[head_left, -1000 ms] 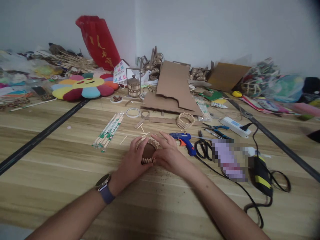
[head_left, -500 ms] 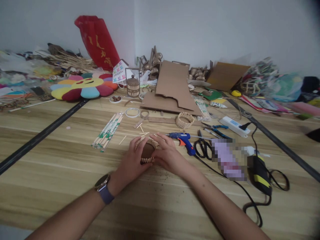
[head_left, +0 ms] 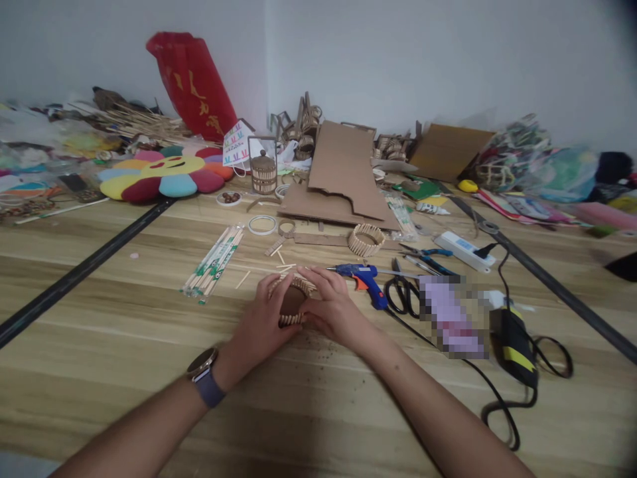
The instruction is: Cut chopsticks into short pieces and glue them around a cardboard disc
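Note:
Between my hands, on the wooden tabletop, is a small round basket (head_left: 294,302) with a wall of short wooden sticks and a brown disc inside it. My left hand (head_left: 263,309) curls around its left side, thumb at the near edge. Around the right side and far rim wraps my right hand (head_left: 331,302); its fingers hide part of the wall. Just right of that hand lies a blue glue gun (head_left: 365,279) with an orange trigger. A separate ring of sticks (head_left: 367,240) stands farther back. Loose short sticks (head_left: 243,279) lie beyond my left hand.
Black scissors (head_left: 402,292), pliers (head_left: 432,252) and a white power strip (head_left: 465,251) lie to the right, with a black cable running toward me. Packaged chopsticks (head_left: 213,264) lie to the left. Cardboard sheets (head_left: 343,166) and a lidded stick basket (head_left: 263,174) stand behind.
Both hands keep the same grip around the small basket. The whole view has shifted very slightly; nothing else has visibly moved.

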Demonstrator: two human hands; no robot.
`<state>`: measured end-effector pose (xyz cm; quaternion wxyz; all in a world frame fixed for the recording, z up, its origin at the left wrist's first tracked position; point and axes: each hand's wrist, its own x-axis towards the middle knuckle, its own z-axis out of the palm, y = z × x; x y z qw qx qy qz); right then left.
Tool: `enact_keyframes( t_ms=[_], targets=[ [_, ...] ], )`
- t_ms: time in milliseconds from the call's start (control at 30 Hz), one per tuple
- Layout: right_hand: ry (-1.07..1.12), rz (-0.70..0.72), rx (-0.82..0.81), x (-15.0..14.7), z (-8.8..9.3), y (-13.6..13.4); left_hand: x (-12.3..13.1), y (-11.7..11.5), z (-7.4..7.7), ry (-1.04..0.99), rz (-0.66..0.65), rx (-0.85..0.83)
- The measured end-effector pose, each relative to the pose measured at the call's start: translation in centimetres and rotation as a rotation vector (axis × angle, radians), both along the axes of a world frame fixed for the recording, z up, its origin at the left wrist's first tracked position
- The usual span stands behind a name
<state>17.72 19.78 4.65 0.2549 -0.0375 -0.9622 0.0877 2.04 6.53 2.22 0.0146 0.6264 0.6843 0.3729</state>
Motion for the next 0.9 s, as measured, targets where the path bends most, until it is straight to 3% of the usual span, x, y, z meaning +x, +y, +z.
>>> enact_keyframes(
  t_ms=[567,900],
  targets=[
    [0.009,-0.002,-0.021,0.15,-0.25,0.06,-0.06,0.02,-0.06,0.005,-0.023,-0.003],
    [-0.037,0.000,-0.039,0.28,0.52,-0.28,-0.34,-0.03,-0.31,-0.040,-0.031,-0.010]
  ],
)
